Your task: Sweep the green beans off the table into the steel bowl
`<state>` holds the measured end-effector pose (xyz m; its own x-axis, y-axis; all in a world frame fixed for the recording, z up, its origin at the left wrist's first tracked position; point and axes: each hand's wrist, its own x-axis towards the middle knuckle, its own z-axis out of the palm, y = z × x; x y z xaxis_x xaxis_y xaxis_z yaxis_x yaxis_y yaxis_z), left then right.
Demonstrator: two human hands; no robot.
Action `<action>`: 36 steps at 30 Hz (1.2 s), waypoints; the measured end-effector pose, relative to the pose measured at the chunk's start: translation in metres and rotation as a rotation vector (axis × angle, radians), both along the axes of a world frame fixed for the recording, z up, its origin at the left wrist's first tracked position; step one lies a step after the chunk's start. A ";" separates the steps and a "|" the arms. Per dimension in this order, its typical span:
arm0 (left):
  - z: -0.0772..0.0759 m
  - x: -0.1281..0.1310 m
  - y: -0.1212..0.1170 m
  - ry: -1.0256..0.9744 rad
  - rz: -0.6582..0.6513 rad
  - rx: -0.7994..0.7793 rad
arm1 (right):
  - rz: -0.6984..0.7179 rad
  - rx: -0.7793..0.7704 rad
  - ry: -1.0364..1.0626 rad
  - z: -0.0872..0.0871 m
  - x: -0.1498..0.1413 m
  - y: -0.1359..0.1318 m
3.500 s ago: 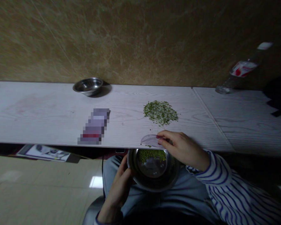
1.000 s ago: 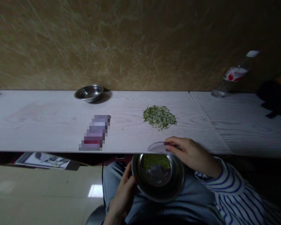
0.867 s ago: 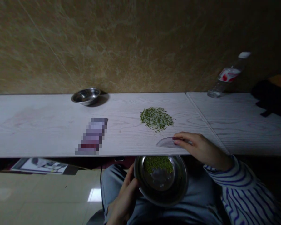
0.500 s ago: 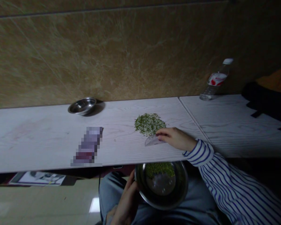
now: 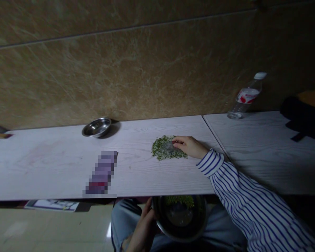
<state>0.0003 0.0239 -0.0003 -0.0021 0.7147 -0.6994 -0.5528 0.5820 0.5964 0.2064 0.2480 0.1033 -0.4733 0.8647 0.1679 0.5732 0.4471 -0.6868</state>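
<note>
In the head view, pinched a clear plastic piece (image 5: 168,147) between thumb and fingers of the right hand (image 5: 191,147), nearly closed, right of centre in the frame, over loose green beans (image 5: 157,148) on the white wooden tabletop (image 5: 136,178); gripped only one end, seemingly to leave the rest free above them. Held the rim of a large metal bowl (image 5: 201,218) with the left hand (image 5: 144,227), lower centre, thumb and fingers curled at its side but too dark to tell how tightly; rested it over the lap (image 5: 223,224), just below the table edge, probably for steadiness. Showed more green beans inside, towards the far side, perhaps from a slight tilt. Saw also a small metal bowl (image 5: 97,129) left of centre and a plastic bottle (image 5: 248,96) upper right, both well apart from the hands, near the wall (image 5: 147,77).
</note>
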 end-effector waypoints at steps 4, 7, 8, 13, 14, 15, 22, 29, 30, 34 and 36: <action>-0.003 -0.001 0.002 0.034 0.037 -0.033 | -0.056 0.053 0.011 -0.002 0.001 0.010; -0.003 0.000 0.003 0.017 0.042 -0.037 | -0.077 0.057 -0.004 -0.008 0.000 0.012; -0.003 0.001 0.003 0.011 0.044 -0.041 | -0.072 0.048 -0.006 -0.009 -0.001 0.012; 0.000 0.003 0.004 -0.008 0.055 -0.027 | -0.035 -0.013 -0.010 -0.009 -0.006 0.006; 0.000 0.003 0.004 -0.015 0.054 -0.023 | -0.024 -0.026 -0.010 -0.008 -0.006 0.004; 0.000 0.003 0.004 -0.024 0.058 -0.026 | -0.015 -0.038 -0.012 -0.007 -0.007 0.002; 0.001 0.001 0.006 -0.011 0.064 -0.054 | 0.013 -0.084 -0.019 -0.001 0.004 -0.015; 0.014 0.005 0.007 -0.056 0.075 -0.060 | -0.124 -0.097 0.121 0.000 0.007 0.046; 0.015 0.006 0.007 -0.064 0.082 -0.067 | -0.116 -0.130 0.111 0.000 0.002 0.059; 0.017 0.004 0.005 -0.056 0.071 -0.078 | -0.057 -0.188 0.096 -0.005 -0.027 0.099; 0.017 0.002 0.004 -0.049 0.068 -0.076 | -0.013 -0.219 0.080 -0.009 -0.040 0.109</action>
